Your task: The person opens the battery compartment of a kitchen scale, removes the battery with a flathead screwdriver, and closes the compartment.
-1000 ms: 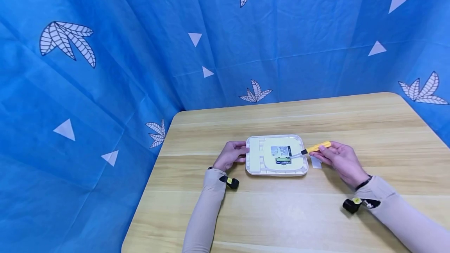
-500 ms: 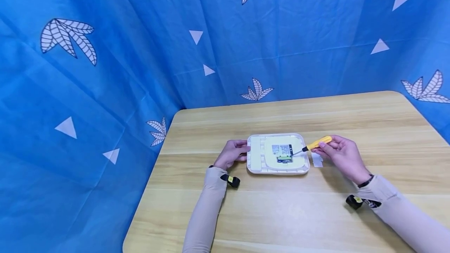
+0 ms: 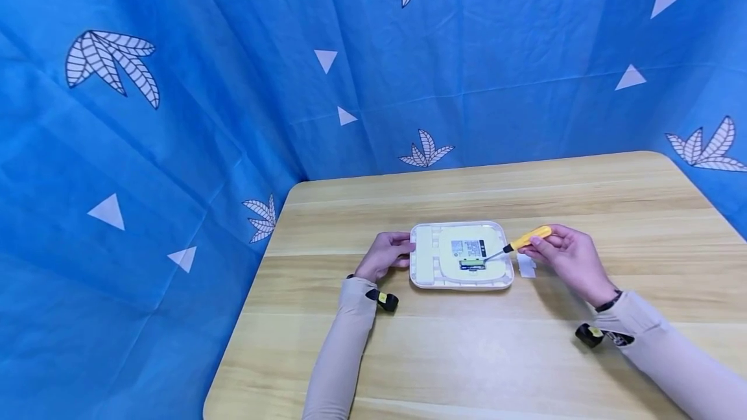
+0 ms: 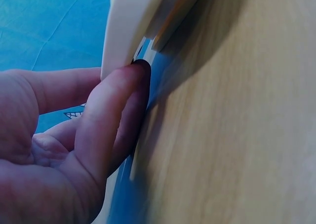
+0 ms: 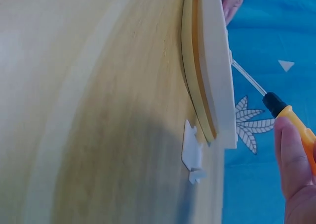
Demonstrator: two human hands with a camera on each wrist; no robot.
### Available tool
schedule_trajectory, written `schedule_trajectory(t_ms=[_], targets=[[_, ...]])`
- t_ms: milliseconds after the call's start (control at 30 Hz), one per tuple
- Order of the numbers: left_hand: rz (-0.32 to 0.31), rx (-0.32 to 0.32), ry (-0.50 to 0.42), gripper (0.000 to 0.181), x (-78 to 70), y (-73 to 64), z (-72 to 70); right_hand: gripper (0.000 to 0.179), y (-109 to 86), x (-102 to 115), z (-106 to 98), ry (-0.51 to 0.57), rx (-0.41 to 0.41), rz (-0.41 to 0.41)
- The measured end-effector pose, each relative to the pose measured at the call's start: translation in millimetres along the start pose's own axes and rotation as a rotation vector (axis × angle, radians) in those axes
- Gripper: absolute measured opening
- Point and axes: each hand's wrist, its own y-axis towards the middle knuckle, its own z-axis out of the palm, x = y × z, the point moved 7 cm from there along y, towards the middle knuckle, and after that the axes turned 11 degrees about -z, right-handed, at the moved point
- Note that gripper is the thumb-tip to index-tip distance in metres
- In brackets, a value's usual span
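Observation:
A white, rounded rectangular device (image 3: 427, 258) lies on the table with its labelled side up. In its battery compartment sits a green battery (image 3: 472, 262). My left hand (image 3: 386, 256) holds the device's left edge; in the left wrist view, thumb and fingers pinch the device's rim (image 4: 131, 31). My right hand (image 3: 569, 261) grips a screwdriver (image 3: 529, 237) by its yellow handle. The metal shaft slants down to the left, its tip at the right end of the compartment. Whether the tip touches the battery is too small to tell.
A small white plastic cover (image 3: 526, 266) with tabs lies on the wooden table (image 3: 443, 355), just right of the device and below the right fingers. A blue patterned curtain (image 3: 373, 70) hangs behind the table and along its left side.
The screwdriver tip has shifted from over the battery to the compartment's right end. Both hands keep their holds, and the device stays in place apart from a slight camera shift.

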Motion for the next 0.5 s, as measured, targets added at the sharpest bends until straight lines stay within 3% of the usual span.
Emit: schedule_trajectory(t_ms=[67, 300, 500], targets=[[-0.002, 0.001, -0.001, 0.048, 0.2, 0.1, -0.1, 0.033, -1.0, -5, -2, 0.012, -0.023, 0.036], [-0.004, 0.001, -0.005, 0.048, -0.1, -1.1, -0.3, 0.029, -4.8, -20, -7, 0.223, -0.064, 0.112], [-0.006, 0.006, -0.010, 0.048, -0.9, -1.5, 0.1, 0.030, -7.2, -25, -10, 0.243, -0.065, 0.143]])
